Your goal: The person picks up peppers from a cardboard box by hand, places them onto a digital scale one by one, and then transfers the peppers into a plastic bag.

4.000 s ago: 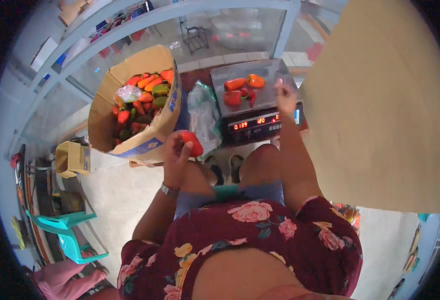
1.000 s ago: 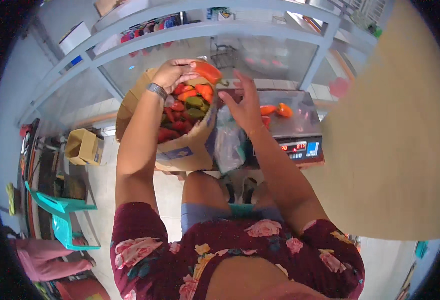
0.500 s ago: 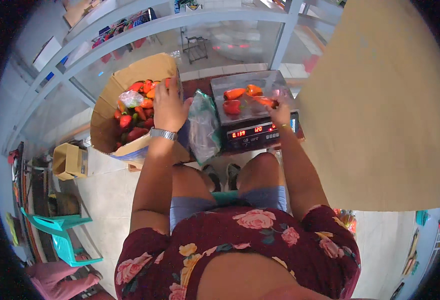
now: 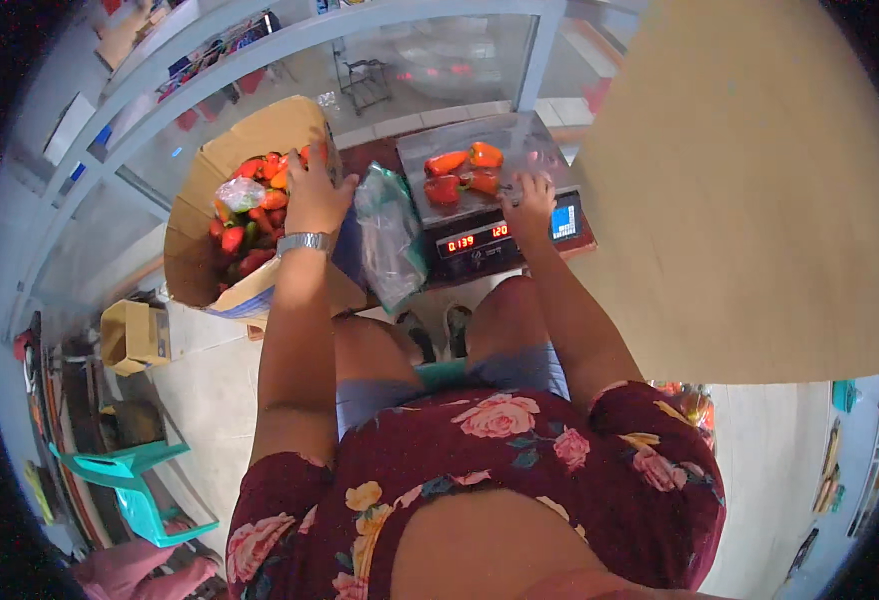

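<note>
left hand (image 4: 315, 195) in brown carton (image 4: 200, 250) beside scale (image 4: 490, 235).

Left hand (image 4: 312, 195) rests on the rim of the cardboard box (image 4: 210, 270) of peppers (image 4: 250, 215); right hand (image 4: 528, 205) touches the scale (image 4: 490, 235), apparently empty; three peppers on the pan (image 4: 463, 172).

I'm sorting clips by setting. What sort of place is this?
Probably a small produce shop or market stall: a digital scale carrying peppers, a cardboard box full of peppers beside it, and clear plastic bags between them.
</note>
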Action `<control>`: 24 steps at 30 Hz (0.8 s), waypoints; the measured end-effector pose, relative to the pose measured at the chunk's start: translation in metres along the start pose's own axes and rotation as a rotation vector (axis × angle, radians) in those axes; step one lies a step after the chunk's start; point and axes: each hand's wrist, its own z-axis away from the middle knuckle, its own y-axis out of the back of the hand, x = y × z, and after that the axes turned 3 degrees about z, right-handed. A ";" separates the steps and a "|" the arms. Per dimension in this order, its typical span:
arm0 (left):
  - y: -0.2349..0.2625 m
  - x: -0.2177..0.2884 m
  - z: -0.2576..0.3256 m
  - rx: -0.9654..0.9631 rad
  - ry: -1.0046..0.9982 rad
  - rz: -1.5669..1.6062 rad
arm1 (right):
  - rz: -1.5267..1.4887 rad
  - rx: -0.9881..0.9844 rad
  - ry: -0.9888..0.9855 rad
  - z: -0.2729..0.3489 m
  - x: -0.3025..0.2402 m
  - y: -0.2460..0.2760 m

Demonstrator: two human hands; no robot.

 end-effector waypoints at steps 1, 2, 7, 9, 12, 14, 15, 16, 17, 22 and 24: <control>-0.006 -0.009 -0.001 0.003 -0.022 -0.034 | 0.042 -0.015 0.034 0.013 -0.005 0.012; -0.006 -0.006 0.000 -0.008 -0.030 -0.028 | -0.049 -0.073 0.141 0.035 -0.001 0.018; 0.002 -0.006 0.000 -0.061 0.015 -0.013 | -0.199 -0.507 0.316 0.128 0.011 0.057; -0.004 -0.015 -0.002 -0.061 -0.007 -0.026 | -0.130 -0.663 0.265 0.133 0.015 0.059; -0.003 -0.006 0.001 -0.083 -0.026 -0.041 | -0.218 -0.680 0.056 0.125 0.008 0.054; 0.000 -0.002 0.000 -0.086 -0.013 -0.045 | -0.114 -0.756 0.061 0.115 -0.002 0.054; -0.001 -0.002 -0.001 -0.096 -0.020 -0.043 | -0.113 -0.755 0.060 0.114 -0.003 0.054; -0.002 -0.003 -0.002 -0.107 -0.025 -0.044 | -0.082 -0.743 0.096 0.114 -0.005 0.053; -0.003 -0.004 -0.002 -0.108 -0.023 -0.045 | -0.051 -0.730 0.132 0.114 -0.007 0.054; -0.010 -0.033 -0.004 -0.113 -0.070 -0.082 | -0.100 -0.754 0.078 0.116 -0.019 0.054; 0.005 -0.019 -0.002 -0.161 -0.064 -0.032 | -0.114 -0.750 0.026 0.114 -0.024 0.057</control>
